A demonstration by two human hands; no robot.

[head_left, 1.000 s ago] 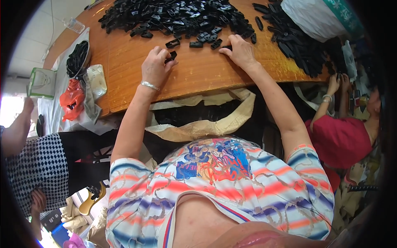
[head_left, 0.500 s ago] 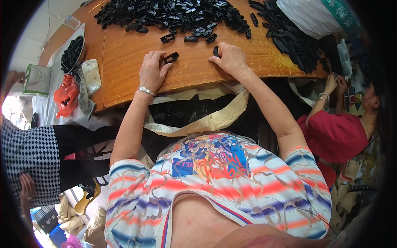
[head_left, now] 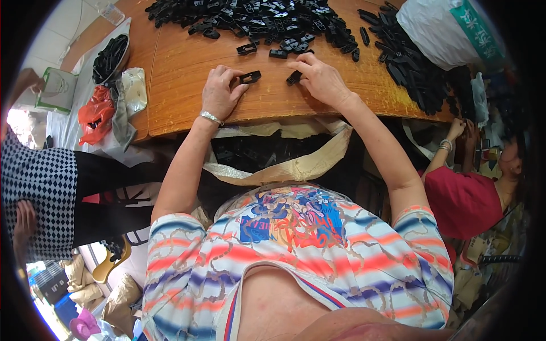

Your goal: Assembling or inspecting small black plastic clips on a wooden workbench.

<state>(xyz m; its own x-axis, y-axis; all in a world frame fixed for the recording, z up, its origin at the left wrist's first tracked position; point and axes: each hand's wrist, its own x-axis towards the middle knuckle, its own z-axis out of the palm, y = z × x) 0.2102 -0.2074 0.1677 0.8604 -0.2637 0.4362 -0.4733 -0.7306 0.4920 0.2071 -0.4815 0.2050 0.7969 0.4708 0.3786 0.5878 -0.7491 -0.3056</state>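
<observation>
Over the wooden table [head_left: 182,85], my left hand [head_left: 220,94] pinches a black plastic frame-shaped part [head_left: 250,77] between thumb and fingers. My right hand [head_left: 327,83] has its thumb and fingers closed on a smaller-looking black plastic part [head_left: 293,78], partly covered by the fingers. A gap of bare wood separates the two parts. Just beyond my hands, a few loose black parts [head_left: 247,49] lie at the front of a large pile of similar black pieces [head_left: 267,20].
An open woven sack [head_left: 278,172] with black parts inside hangs below the table edge. Long black pieces [head_left: 406,68] and a white plastic bag [head_left: 435,31] lie right. A red bag [head_left: 95,116] sits left. People stand on the left [head_left: 40,193] and work on the right [head_left: 463,199].
The whole view has shifted slightly. My right hand's fingers have changed position around its part, the index finger now reaching further left. My left hand keeps its hold.
</observation>
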